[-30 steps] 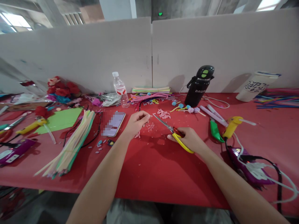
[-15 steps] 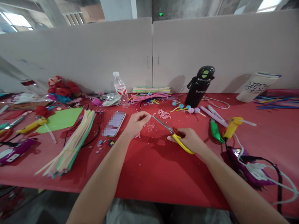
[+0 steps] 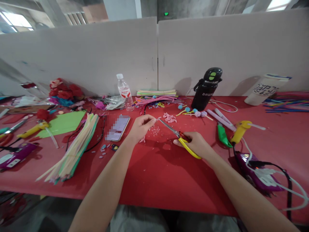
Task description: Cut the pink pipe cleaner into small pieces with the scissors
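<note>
Holding: one pink piece (image 3: 156, 119), one pair of scissors (image 3: 184, 145)

Pink piece: tiny, partly hidden, pinched in the left hand's (image 3: 142, 126) fingertips. Scissors: handles gripped in the right hand (image 3: 196, 143), long axis slanting forward and leftward, tips just beside the pinch; blades parted or not, I cannot tell from here. Beyond: pile of pink snippets (image 3: 169, 118). Left of the left hand: phone (image 3: 122, 126). Beneath all: red worktop (image 3: 149, 183).

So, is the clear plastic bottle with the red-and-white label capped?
Capped: the bottle has a white cap on its neck.
</note>
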A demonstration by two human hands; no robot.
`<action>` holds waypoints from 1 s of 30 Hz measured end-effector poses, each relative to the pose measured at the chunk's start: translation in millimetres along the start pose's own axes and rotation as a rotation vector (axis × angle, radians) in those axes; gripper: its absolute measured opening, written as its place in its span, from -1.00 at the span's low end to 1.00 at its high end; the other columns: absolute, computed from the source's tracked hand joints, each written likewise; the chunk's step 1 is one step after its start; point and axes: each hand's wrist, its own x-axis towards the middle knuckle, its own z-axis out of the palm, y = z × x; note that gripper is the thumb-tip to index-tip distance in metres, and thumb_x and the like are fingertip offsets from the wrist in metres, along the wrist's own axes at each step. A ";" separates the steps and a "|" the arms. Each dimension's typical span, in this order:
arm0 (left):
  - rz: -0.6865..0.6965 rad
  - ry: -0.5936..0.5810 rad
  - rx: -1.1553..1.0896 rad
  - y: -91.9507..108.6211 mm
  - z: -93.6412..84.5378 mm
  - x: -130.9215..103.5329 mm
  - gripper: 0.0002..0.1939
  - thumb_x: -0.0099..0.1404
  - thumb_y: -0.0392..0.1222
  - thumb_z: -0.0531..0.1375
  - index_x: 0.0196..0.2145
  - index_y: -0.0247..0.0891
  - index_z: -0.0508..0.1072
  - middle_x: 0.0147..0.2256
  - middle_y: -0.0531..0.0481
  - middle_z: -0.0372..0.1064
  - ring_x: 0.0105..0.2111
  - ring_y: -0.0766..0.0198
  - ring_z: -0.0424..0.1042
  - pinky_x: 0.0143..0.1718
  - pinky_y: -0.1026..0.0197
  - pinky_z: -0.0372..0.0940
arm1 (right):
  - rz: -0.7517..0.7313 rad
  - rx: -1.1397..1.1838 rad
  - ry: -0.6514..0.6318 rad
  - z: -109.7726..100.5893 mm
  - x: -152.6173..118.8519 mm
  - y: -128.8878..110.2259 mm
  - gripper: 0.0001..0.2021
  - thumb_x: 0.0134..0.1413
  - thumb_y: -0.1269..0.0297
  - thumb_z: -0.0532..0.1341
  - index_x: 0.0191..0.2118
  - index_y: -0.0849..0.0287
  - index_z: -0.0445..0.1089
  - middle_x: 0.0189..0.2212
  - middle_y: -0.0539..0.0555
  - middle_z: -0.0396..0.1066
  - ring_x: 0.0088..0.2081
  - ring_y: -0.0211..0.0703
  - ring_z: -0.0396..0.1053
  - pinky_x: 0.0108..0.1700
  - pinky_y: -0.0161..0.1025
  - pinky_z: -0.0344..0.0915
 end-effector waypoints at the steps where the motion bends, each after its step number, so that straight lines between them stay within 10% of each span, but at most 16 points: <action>1: -0.003 0.003 -0.001 0.0 0.1 0.0 -0.76 0.21 -0.03 0.13 -0.37 -0.27 0.43 -0.52 0.05 0.24 -0.56 0.40 0.18 -0.52 0.32 0.09 | 0.001 0.002 -0.002 -0.2 -0.1 0.1 -0.44 -0.22 -0.25 0.22 -0.61 0.15 0.02 -0.61 -0.08 -0.11 -0.55 -0.34 -0.12 -0.57 -0.34 -0.15; 30: -0.036 0.008 -0.077 -5.7 1.0 5.8 -0.75 0.19 -0.05 0.13 -0.44 -0.30 0.42 -0.55 0.05 0.25 -0.54 0.39 0.20 -0.51 0.33 0.10 | 0.008 0.008 -0.001 -1.2 0.3 -1.1 -0.44 -0.22 -0.26 0.22 -0.60 0.15 0.01 -0.61 -0.09 -0.11 -0.55 -0.34 -0.10 -0.57 -0.35 -0.15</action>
